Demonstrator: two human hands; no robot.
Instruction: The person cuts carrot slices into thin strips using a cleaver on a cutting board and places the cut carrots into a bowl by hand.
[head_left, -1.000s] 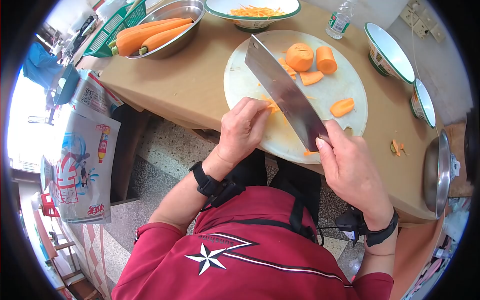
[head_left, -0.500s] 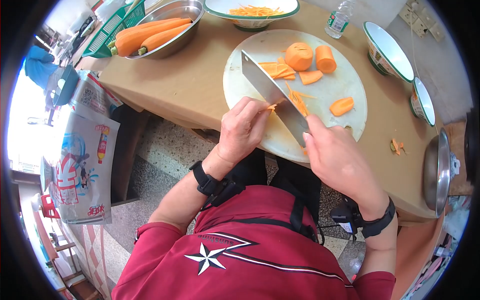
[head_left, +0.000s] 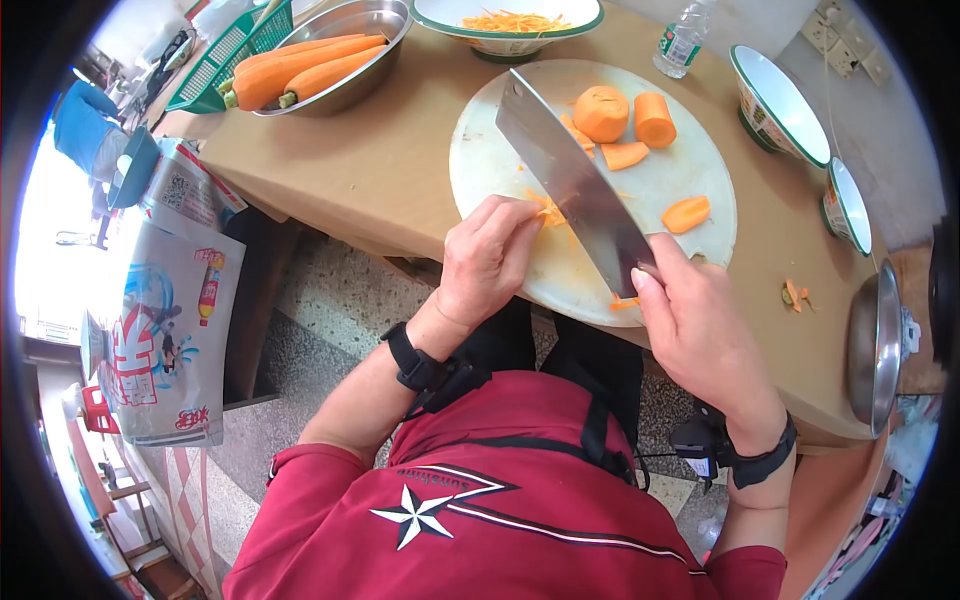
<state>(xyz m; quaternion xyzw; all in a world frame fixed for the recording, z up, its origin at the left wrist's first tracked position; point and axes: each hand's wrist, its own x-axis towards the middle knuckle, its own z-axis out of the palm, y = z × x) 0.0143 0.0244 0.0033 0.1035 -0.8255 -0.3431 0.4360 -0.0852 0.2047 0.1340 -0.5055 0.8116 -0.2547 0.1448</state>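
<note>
My right hand [head_left: 700, 320] grips the handle of a cleaver [head_left: 575, 180], whose broad blade slants up and to the left over the round white cutting board [head_left: 690, 170]. Against the blade's left side, my left hand [head_left: 492, 250] is closed, its fingertips pinching thin carrot pieces [head_left: 548, 208]. Behind the blade lie more carrot slices, partly hidden. Toward the back of the board are two thick carrot chunks [head_left: 602, 114] and a flat carrot piece [head_left: 625, 155]. An oval carrot slice [head_left: 686, 214] rests at the right.
Whole carrots [head_left: 325, 75] fill a metal bowl [head_left: 392, 50] beside a green basket [head_left: 210, 80]. Behind the board stand a bowl of carrot shreds [head_left: 508, 35] and a plastic bottle [head_left: 682, 42]. Bowls [head_left: 780, 105] and a metal basin [head_left: 875, 345] line the right edge, near carrot scraps [head_left: 795, 295].
The cleaver has risen and its blade has turned broader to view, hiding more slices. My right hand moved slightly right and down. My left hand has hardly moved.
</note>
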